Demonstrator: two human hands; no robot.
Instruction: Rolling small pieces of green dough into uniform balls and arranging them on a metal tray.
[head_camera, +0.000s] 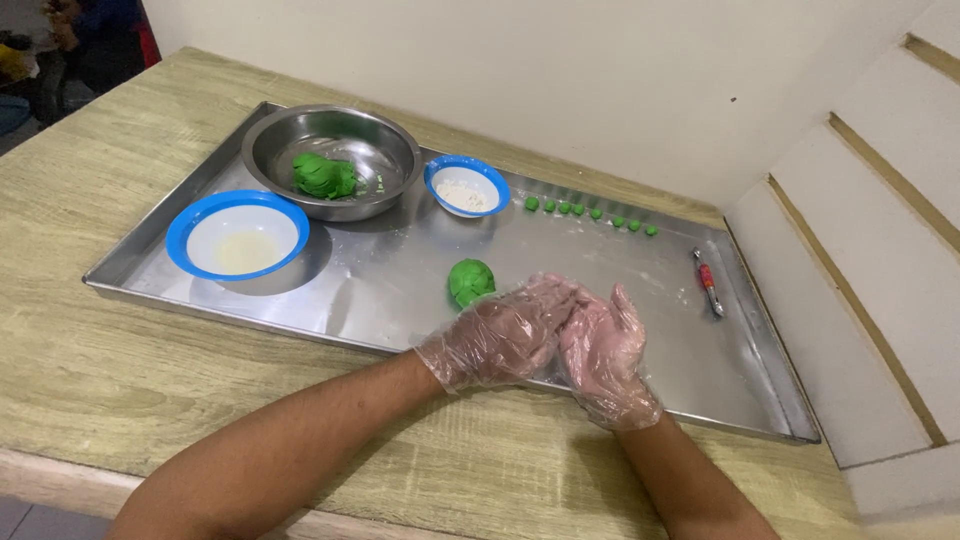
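Both my hands wear clear plastic gloves and are pressed together palm to palm over the near edge of a steel tray (640, 390). My left hand (500, 335) lies over my right hand (605, 350); anything between the palms is hidden. A lump of green dough (470, 281) sits on the tray just beyond my left hand. Several small green dough balls (590, 212) lie in a row at the tray's far side.
A steel bowl (330, 130) holds more green dough (323, 176). A small blue-rimmed bowl of white powder (466, 186) and a larger blue-rimmed bowl of pale liquid (238, 236) stand on the tray. A red-handled tool (708, 282) lies at the right. A wall rises behind.
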